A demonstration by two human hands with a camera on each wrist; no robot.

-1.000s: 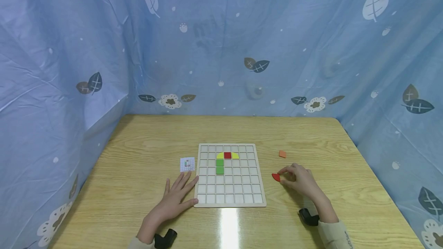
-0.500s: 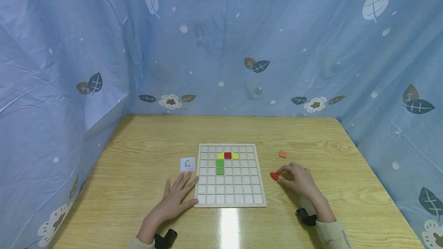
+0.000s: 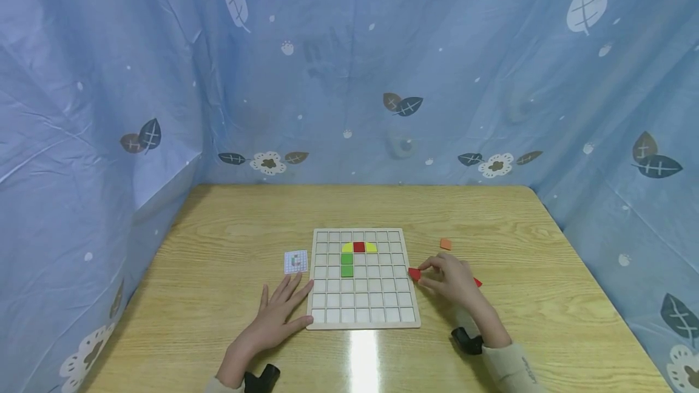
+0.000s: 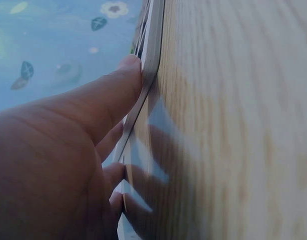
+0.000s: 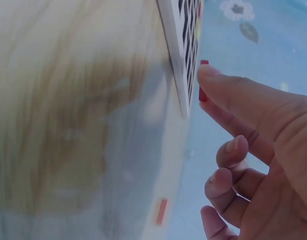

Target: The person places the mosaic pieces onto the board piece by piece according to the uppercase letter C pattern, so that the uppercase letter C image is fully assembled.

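Note:
My right hand (image 3: 453, 278) pinches a red quarter-round tile (image 3: 415, 274) between thumb and index finger, at the right rim of the gridded board (image 3: 361, 325). In the right wrist view the red tile (image 5: 204, 82) shows edge-on, and the other fingers curl loosely. My left hand (image 3: 273, 317) lies with fingers spread beside the board, its thumb (image 4: 128, 62) and index fingertip at the left rim. On the board are two green squares (image 3: 347, 264), a red square (image 3: 358, 247) and two yellow rounded tiles (image 3: 371, 247).
A small printed pattern card (image 3: 296, 261) lies left of the board, just beyond the left fingertips. An orange tile (image 3: 446, 244) lies to the right. Another red piece (image 3: 477, 282) shows partly behind the right hand. A patterned blue curtain (image 3: 349, 77) surrounds the table.
My right hand has carried the red tile leftward to the board's right edge, uncovering part of another red piece behind it. The left hand stays in place.

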